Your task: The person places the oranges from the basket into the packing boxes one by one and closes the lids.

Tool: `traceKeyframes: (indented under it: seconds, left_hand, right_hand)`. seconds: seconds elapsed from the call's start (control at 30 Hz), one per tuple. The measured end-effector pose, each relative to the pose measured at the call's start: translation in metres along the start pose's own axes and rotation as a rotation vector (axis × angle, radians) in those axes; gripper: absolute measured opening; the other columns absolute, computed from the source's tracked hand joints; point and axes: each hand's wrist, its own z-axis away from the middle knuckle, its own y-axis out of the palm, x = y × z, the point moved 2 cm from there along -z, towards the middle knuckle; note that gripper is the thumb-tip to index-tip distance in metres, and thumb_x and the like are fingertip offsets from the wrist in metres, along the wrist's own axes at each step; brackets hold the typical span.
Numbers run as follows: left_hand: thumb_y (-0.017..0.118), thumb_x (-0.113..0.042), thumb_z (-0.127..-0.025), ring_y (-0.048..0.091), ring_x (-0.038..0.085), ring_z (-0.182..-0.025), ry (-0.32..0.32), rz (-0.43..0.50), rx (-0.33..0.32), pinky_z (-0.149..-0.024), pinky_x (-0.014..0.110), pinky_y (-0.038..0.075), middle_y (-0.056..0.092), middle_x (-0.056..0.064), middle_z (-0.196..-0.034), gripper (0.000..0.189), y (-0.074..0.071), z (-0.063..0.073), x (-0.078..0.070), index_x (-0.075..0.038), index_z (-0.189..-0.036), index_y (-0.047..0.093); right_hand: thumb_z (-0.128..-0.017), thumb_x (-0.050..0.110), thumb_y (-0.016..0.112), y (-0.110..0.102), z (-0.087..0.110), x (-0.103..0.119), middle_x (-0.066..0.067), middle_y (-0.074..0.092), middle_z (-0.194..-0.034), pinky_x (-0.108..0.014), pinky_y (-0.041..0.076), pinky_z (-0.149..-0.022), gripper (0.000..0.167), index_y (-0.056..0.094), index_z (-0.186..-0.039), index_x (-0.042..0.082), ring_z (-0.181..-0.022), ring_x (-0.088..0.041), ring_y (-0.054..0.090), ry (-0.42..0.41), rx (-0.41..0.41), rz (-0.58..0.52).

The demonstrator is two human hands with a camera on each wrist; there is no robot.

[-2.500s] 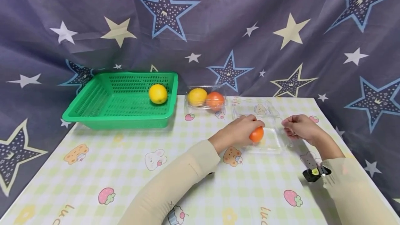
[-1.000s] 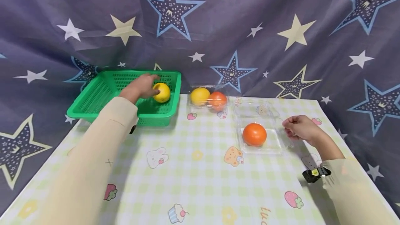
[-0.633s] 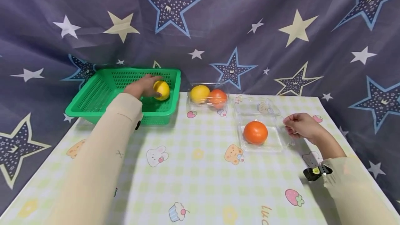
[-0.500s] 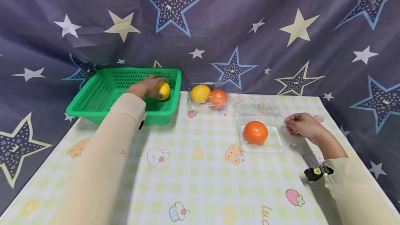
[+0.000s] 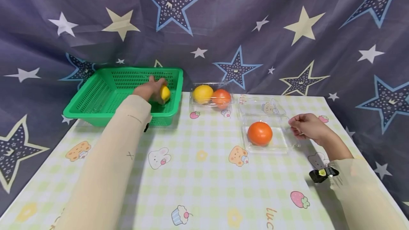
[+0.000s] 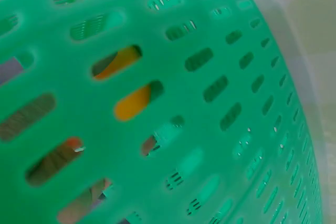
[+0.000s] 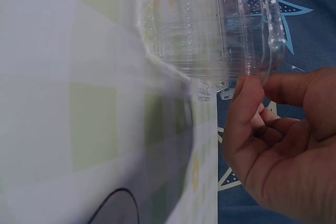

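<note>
Inside the green basket (image 5: 96,116), my left hand (image 5: 150,89) curls its fingers round a lemon (image 5: 164,93) near the right wall. The left wrist view is filled by the basket's slotted wall (image 6: 173,87), with yellow showing through some slots. At the right of the table lies an open clear plastic box (image 5: 281,141) with a round orange-red fruit (image 5: 260,133) in its left half. My right hand (image 5: 308,127) is at the box's right side. In the right wrist view its thumb and forefinger (image 7: 247,103) pinch the box's clear rim (image 7: 275,40).
Between the basket and the open box stands a second clear box (image 5: 209,104), holding a yellow fruit (image 5: 202,94) and an orange-red fruit (image 5: 221,98). Behind the checkered tablecloth (image 5: 191,187) hangs a dark star-patterned curtain (image 5: 204,17).
My left hand let go of the orange-red fruit in the open box, moved left into the basket and closed round the lemon. The right hand stays at the box's edge.
</note>
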Motion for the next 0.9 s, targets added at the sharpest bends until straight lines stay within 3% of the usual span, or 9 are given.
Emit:
traceKeyframes:
  seconds: [0.1, 0.3, 0.57, 0.7, 0.9]
  left_hand:
    - [0.08, -0.019, -0.088, 0.05, 0.046, -0.11, 0.003, 0.0, 0.009, -0.09, 0.058, 0.048, 0.022, 0.03, -0.141, 0.078, 0.0, 0.0, 0.001, -0.017, -0.15, 0.032]
    - [0.079, -0.019, -0.085, 0.051, 0.044, -0.102, -0.008, -0.03, 0.018, -0.081, 0.052, 0.051, 0.016, 0.031, -0.142, 0.075, 0.001, 0.003, 0.002, -0.017, -0.151, 0.044]
    - [0.077, -0.02, -0.084, 0.041, 0.05, -0.106, 0.008, -0.067, -0.059, -0.078, 0.056, 0.049, 0.021, 0.031, -0.138, 0.07, -0.005, 0.01, 0.003, -0.015, -0.148, 0.047]
    - [0.077, -0.022, -0.084, 0.039, 0.052, -0.11, 0.034, -0.083, -0.143, -0.079, 0.058, 0.05, 0.02, 0.031, -0.142, 0.072, -0.014, 0.012, 0.001, -0.015, -0.148, 0.047]
    - [0.078, -0.028, -0.084, 0.036, 0.053, -0.113, 0.078, -0.068, -0.337, -0.081, 0.06, 0.051, 0.018, 0.03, -0.147, 0.072, -0.024, 0.012, -0.01, -0.016, -0.148, 0.046]
  right_hand:
    - [-0.11, 0.017, 0.044, 0.0, 0.0, 0.0, -0.013, 0.059, -0.101, -0.032, 0.059, -0.075, 0.034, 0.047, -0.127, -0.012, -0.084, -0.017, 0.059, 0.003, -0.003, -0.002]
    - [-0.11, 0.017, 0.044, 0.0, -0.001, -0.002, -0.013, 0.059, -0.101, -0.032, 0.058, -0.075, 0.033, 0.047, -0.127, -0.012, -0.084, -0.017, 0.059, 0.009, -0.005, -0.011]
    - [-0.109, 0.015, 0.043, 0.002, -0.001, -0.002, -0.013, 0.059, -0.101, -0.032, 0.059, -0.075, 0.033, 0.047, -0.127, -0.011, -0.084, -0.017, 0.059, 0.007, -0.005, -0.006]
    - [-0.11, 0.017, 0.042, 0.0, 0.0, -0.001, -0.012, 0.059, -0.101, -0.032, 0.058, -0.075, 0.034, 0.047, -0.128, -0.011, -0.084, -0.017, 0.059, 0.007, 0.006, -0.001]
    - [-0.11, 0.017, 0.042, 0.0, -0.001, -0.004, -0.011, 0.059, -0.101, -0.031, 0.058, -0.073, 0.034, 0.047, -0.127, -0.011, -0.083, -0.016, 0.059, 0.0, 0.004, -0.011]
